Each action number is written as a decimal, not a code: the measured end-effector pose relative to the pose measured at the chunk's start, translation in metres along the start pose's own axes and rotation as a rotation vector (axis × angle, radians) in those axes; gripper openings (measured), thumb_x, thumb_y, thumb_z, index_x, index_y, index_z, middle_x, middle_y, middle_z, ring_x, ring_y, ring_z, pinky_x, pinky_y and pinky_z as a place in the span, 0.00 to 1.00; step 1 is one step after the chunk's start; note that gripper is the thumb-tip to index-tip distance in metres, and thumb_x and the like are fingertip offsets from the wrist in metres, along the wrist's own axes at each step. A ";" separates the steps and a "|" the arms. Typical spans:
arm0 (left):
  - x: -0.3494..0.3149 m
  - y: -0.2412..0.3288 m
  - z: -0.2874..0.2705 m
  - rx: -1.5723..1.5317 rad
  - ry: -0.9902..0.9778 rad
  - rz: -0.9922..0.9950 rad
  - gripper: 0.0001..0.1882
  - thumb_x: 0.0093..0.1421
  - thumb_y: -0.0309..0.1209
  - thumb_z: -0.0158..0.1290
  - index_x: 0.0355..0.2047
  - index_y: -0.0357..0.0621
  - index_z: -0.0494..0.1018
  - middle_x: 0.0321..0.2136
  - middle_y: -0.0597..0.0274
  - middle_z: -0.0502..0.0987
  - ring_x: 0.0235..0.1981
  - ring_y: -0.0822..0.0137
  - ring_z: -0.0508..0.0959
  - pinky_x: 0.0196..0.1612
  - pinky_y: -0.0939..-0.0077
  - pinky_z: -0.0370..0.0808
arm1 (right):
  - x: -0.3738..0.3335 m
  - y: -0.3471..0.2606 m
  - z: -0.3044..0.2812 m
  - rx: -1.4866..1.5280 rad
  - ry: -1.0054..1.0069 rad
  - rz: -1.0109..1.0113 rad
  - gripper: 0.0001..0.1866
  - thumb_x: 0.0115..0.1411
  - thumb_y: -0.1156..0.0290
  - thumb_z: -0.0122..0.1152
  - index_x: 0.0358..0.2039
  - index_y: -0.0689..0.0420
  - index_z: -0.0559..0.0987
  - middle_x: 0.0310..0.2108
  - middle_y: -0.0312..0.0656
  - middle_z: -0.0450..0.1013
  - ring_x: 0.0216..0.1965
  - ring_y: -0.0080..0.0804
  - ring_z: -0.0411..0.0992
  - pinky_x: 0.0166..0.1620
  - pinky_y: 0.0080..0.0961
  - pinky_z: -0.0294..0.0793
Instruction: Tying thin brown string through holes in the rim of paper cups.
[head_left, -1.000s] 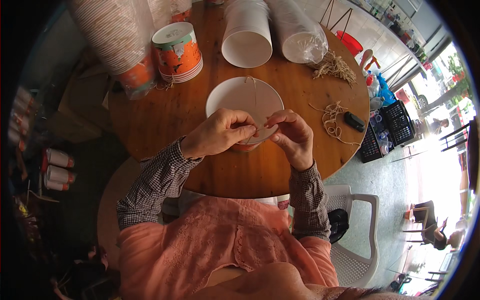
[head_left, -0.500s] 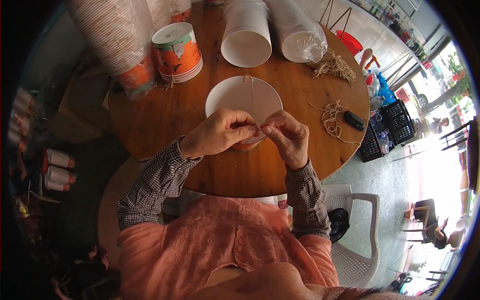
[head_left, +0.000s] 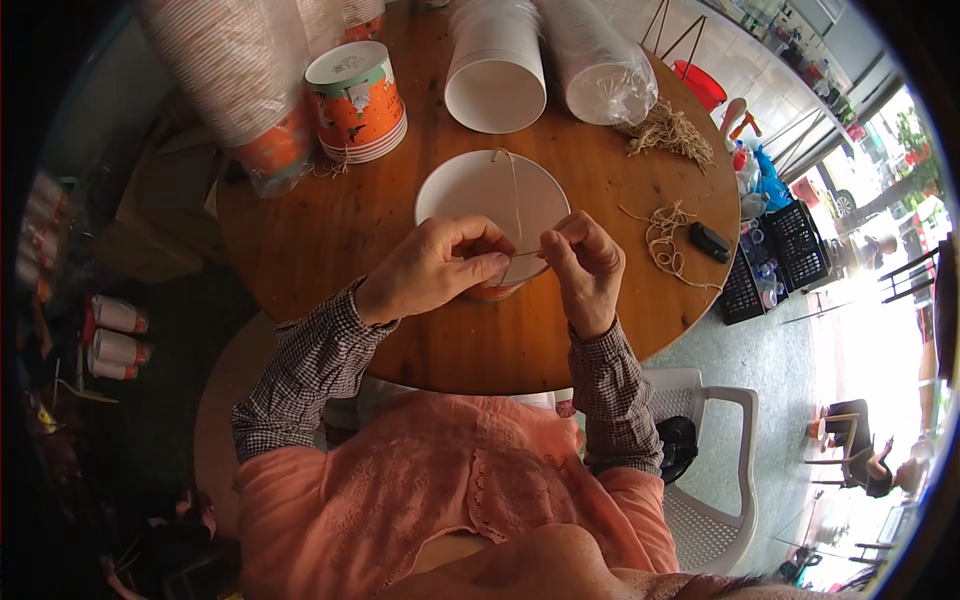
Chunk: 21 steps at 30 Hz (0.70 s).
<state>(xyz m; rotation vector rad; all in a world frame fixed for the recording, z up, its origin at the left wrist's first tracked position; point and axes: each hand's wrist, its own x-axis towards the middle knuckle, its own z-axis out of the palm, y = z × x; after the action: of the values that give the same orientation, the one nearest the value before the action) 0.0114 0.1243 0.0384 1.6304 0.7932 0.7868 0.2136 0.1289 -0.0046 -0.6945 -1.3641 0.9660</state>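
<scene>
Beige string [head_left: 527,254] stretched between left hand [head_left: 440,262] and right hand [head_left: 588,268], fingers of both pinched closed on it, by the near rim of the white-lined tub [head_left: 455,192] on the worktop [head_left: 310,255]; hard tug could tip the tub, loose pinch could drop the string

Likely shop: stacked paper buckets [head_left: 495,90], crates [head_left: 802,245], bright street-side opening [head_left: 890,190].

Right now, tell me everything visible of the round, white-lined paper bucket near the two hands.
The round, paper-looking bucket stands open end up on the brown wooden table, white inside, orange outside. Thin beige string runs from its far rim toward the left hand and right hand, which partly cover it; contact is unclear.
</scene>
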 end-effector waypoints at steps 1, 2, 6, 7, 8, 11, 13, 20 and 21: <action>0.000 0.000 0.001 0.070 0.013 0.037 0.07 0.62 0.24 0.51 0.39 0.33 0.73 0.33 0.62 0.78 0.36 0.77 0.76 0.42 0.82 0.75 | 0.000 0.000 0.000 -0.045 -0.005 -0.024 0.11 0.58 0.79 0.61 0.21 0.61 0.70 0.23 0.31 0.66 0.26 0.16 0.62 0.30 0.16 0.63; 0.001 0.000 0.002 0.069 0.014 0.037 0.07 0.62 0.24 0.51 0.39 0.33 0.73 0.33 0.62 0.78 0.36 0.77 0.76 0.42 0.82 0.75 | 0.000 0.001 0.001 -0.090 -0.011 -0.047 0.11 0.57 0.79 0.61 0.21 0.61 0.70 0.22 0.31 0.66 0.25 0.16 0.62 0.30 0.16 0.62; 0.002 0.001 0.007 0.019 0.035 0.031 0.09 0.61 0.27 0.54 0.38 0.32 0.74 0.30 0.63 0.78 0.32 0.78 0.76 0.37 0.82 0.76 | -0.001 0.001 0.003 -0.120 0.012 -0.028 0.12 0.57 0.78 0.61 0.19 0.61 0.69 0.20 0.32 0.66 0.23 0.16 0.61 0.29 0.16 0.62; 0.003 0.001 0.009 -0.056 0.055 0.008 0.09 0.60 0.27 0.55 0.37 0.32 0.74 0.29 0.64 0.79 0.31 0.78 0.76 0.35 0.83 0.76 | -0.002 0.000 0.003 -0.145 0.003 -0.020 0.13 0.57 0.78 0.61 0.18 0.61 0.69 0.19 0.32 0.66 0.23 0.16 0.62 0.28 0.16 0.62; 0.004 0.002 0.010 -0.057 0.054 0.008 0.09 0.60 0.27 0.55 0.37 0.32 0.74 0.29 0.64 0.79 0.31 0.78 0.76 0.35 0.83 0.76 | -0.002 0.000 0.003 -0.170 -0.006 -0.011 0.13 0.57 0.78 0.61 0.18 0.62 0.69 0.18 0.33 0.66 0.22 0.16 0.62 0.28 0.17 0.62; 0.005 0.002 0.015 0.130 0.137 0.080 0.09 0.60 0.27 0.56 0.36 0.32 0.75 0.27 0.65 0.79 0.29 0.80 0.76 0.31 0.83 0.75 | -0.004 -0.006 0.010 -0.219 -0.011 -0.019 0.13 0.57 0.78 0.61 0.17 0.62 0.70 0.18 0.34 0.66 0.22 0.17 0.64 0.27 0.17 0.62; 0.007 -0.001 0.019 0.082 0.183 0.076 0.08 0.59 0.28 0.57 0.34 0.34 0.76 0.26 0.65 0.79 0.28 0.81 0.75 0.32 0.84 0.74 | -0.004 -0.006 0.010 -0.236 -0.022 -0.030 0.12 0.58 0.78 0.60 0.18 0.62 0.71 0.18 0.34 0.67 0.23 0.17 0.65 0.28 0.17 0.63; 0.009 -0.010 0.015 -0.034 0.243 0.039 0.10 0.60 0.30 0.56 0.35 0.33 0.76 0.28 0.65 0.79 0.28 0.80 0.76 0.31 0.84 0.74 | -0.001 -0.007 0.000 0.094 -0.033 0.051 0.07 0.63 0.74 0.54 0.32 0.65 0.76 0.27 0.36 0.72 0.31 0.21 0.69 0.38 0.18 0.69; 0.009 -0.008 0.014 -0.055 0.227 0.009 0.10 0.61 0.30 0.55 0.36 0.33 0.75 0.29 0.64 0.79 0.29 0.80 0.76 0.31 0.85 0.75 | -0.002 -0.008 0.000 0.160 -0.011 0.088 0.08 0.64 0.73 0.53 0.36 0.66 0.77 0.29 0.38 0.72 0.35 0.23 0.70 0.42 0.18 0.69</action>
<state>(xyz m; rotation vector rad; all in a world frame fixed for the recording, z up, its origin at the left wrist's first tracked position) 0.0267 0.1254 0.0287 1.5139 0.9157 1.0041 0.2151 0.1239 0.0012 -0.6328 -1.2591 1.1370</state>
